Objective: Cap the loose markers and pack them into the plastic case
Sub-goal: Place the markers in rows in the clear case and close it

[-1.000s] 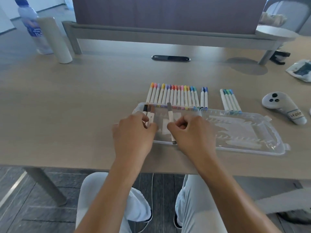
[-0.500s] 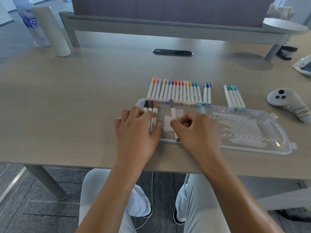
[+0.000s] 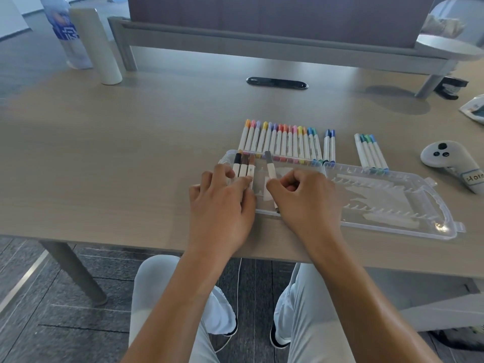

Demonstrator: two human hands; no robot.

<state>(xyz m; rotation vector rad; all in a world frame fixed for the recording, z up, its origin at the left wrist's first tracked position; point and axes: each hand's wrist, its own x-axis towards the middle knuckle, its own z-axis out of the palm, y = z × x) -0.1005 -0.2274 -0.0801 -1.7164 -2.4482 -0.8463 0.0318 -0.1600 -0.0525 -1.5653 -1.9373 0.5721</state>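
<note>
Fingers of right hand pinch grey marker; left hand flat on case; wood desk.

One head-worn wide-angle view looks forward and steeply down, close over the light wooden table, taking in forearms, lap and dark floor below.

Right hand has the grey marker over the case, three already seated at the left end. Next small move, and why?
Probably lower the grey marker into the slot just right of the brown marker and press it flat. The right hand pinches it, tilted, above the plastic case, with a gap beside the three seated markers, which the left hand steadies.
</note>
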